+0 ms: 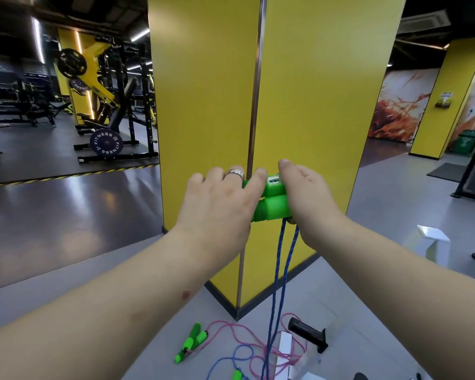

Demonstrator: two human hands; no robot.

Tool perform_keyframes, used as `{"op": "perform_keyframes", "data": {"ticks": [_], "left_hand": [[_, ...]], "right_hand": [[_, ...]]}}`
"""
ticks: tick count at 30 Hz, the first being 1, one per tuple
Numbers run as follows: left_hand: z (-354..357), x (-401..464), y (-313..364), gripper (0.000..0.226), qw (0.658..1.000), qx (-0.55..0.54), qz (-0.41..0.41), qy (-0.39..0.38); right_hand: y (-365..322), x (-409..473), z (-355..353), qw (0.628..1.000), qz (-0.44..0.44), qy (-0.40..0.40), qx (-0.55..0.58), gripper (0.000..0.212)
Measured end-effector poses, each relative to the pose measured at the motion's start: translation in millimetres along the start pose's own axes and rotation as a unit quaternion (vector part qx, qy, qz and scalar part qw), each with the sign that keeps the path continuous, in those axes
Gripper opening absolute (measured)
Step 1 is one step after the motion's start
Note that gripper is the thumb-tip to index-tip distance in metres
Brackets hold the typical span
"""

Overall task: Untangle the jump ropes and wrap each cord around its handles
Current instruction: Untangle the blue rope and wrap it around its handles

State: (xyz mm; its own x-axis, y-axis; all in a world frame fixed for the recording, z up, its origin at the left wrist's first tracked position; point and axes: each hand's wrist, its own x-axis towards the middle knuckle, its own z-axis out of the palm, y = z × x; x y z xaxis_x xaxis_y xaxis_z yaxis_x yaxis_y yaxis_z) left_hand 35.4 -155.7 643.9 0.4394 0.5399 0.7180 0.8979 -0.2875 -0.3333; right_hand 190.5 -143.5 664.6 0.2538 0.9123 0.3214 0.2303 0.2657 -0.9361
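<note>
A: Two green handles (272, 200), stacked side by side, gripped at both ends: left hand (220, 204) curled over one end, right hand (305, 193) pinching the other, thumb on top.

B: Held level between the hands, probably to keep the pair together as one core for winding. And the cord?

A: Blue cord (279, 267), hanging in two strands from just under the right hand, down to the floor. Not yet wrapped, by the look of it.

B: Below the hands?

A: Second rope, with green handles (191, 342) lying loose, pink cord (240, 331) looped and crossing the blue. Still tangled there. Black handle (307, 334) under the right forearm, near a white stand (284, 349).

B: Any containers?

A: Green bin (468, 144), far beyond the right hand; contents impossible to tell. Yellow pillar (258, 91) straight ahead, behind both hands.
</note>
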Motion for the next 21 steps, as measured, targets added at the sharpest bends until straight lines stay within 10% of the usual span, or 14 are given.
{"op": "perform_keyframes", "data": {"ticks": [7,10,15,21], "left_hand": [[-4,11,-33,0.033,0.971,-0.136,-0.105,-0.165],[2,15,-50,0.025,0.957,-0.118,-0.140,-0.225],[5,10,-38,0.025,0.938,-0.030,-0.053,-0.342],[-18,15,-36,0.015,0.885,-0.271,0.047,-0.376]], "right_hand": [[17,-9,-20,0.955,0.167,-0.230,0.080,0.055],[20,-24,-25,0.946,0.007,-0.250,-0.206,0.039],[-25,-27,-20,0.748,-0.242,-0.281,-0.550,0.031],[-29,29,-39,0.913,0.007,-0.378,-0.154,0.029]]}}
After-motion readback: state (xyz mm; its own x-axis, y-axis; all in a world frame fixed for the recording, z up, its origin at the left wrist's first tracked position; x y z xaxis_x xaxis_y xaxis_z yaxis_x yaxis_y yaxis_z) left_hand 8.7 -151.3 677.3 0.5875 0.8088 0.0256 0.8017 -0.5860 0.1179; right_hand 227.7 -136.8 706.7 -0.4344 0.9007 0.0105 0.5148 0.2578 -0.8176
